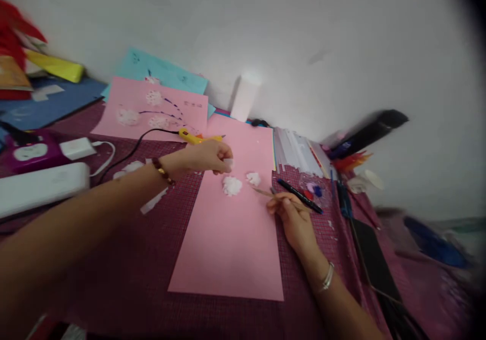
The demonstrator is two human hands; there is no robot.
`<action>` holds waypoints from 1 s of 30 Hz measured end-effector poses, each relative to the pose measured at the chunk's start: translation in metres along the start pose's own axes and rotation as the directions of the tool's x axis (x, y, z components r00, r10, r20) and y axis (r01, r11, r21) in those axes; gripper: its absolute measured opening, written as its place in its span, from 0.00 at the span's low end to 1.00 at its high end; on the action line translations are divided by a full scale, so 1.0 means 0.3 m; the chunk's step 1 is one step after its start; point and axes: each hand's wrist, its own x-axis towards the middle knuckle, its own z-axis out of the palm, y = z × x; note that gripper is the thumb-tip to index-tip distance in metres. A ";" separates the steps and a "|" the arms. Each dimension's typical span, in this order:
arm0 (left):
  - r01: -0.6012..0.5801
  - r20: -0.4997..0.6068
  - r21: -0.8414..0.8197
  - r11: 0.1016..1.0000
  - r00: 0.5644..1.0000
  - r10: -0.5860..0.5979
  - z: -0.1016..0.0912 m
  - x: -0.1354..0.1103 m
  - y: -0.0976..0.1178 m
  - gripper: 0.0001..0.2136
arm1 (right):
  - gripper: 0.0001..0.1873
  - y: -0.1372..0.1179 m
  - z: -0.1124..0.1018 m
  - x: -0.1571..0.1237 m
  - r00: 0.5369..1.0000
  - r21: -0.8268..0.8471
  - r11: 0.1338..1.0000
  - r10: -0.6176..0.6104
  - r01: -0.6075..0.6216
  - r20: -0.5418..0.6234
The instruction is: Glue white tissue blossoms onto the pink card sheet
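A long sheet of pink paper [231,249] lies on the purple cloth in front of me. Two clumps of white paper bits are on it, a larger white clump [232,185] and a smaller white clump [253,178]. Just above the larger one, my left hand [212,156] pinches a small piece of white paper [228,165]. At the sheet's right edge, my right hand [292,218] holds a thin pointed stick [262,192], its tip toward the smaller clump. Behind my left hand lies a yellow glue gun [190,136] with a black cord.
Finished-looking pink artwork [159,108] leans at the back over blue sheets. A black marker [299,196] and a clear tray of coloured bits [313,190] lie right. Clear glue sticks [296,150] sit behind them. At left are a white power strip [41,188] and a purple socket block [34,153].
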 end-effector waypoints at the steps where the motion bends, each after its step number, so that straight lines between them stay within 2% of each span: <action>1: -0.023 -0.006 -0.005 1.000 1.000 0.023 0.034 0.034 0.002 0.03 | 0.09 -0.002 0.000 0.000 1.000 -0.055 0.998 -0.009 0.010 0.010; 4: -0.049 -0.092 -0.009 0.999 0.995 0.048 0.108 0.119 0.005 0.03 | 0.10 -0.017 0.005 0.004 0.996 -0.213 0.975 -0.049 0.065 0.079; 8: -0.028 -0.213 0.033 0.999 0.976 0.035 0.140 0.166 0.008 0.05 | 0.10 -0.031 0.020 0.025 0.981 -0.333 0.931 -0.094 0.147 0.170; 12: -0.007 -0.270 0.193 0.981 0.961 0.060 0.133 0.169 -0.014 0.06 | 0.10 -0.012 0.025 0.047 0.985 -0.352 0.921 -0.141 0.166 0.094; 18: 0.047 -0.180 0.207 0.977 0.984 -0.009 0.132 0.190 -0.089 0.06 | 0.10 0.010 0.025 0.057 0.992 -0.216 0.969 -0.122 0.118 -0.005; 21: 0.058 -0.181 0.236 0.970 0.983 -0.015 0.133 0.199 -0.119 0.10 | 0.10 0.009 0.029 0.057 0.995 -0.197 0.976 -0.101 0.094 -0.025; 23: 0.074 -0.154 0.240 0.968 0.987 -0.037 0.131 0.201 -0.129 0.11 | 0.10 0.010 0.032 0.057 0.995 -0.199 0.976 -0.098 0.090 -0.032; 27: 0.077 -0.056 0.242 0.967 0.996 -0.065 0.124 0.198 -0.129 0.05 | 0.10 0.013 0.033 0.060 0.995 -0.202 0.975 -0.099 0.090 -0.033; 30: 0.078 -0.023 0.180 0.981 0.997 -0.075 0.118 0.192 -0.128 0.04 | 0.10 0.014 0.029 0.061 0.995 -0.207 0.975 -0.093 0.082 -0.043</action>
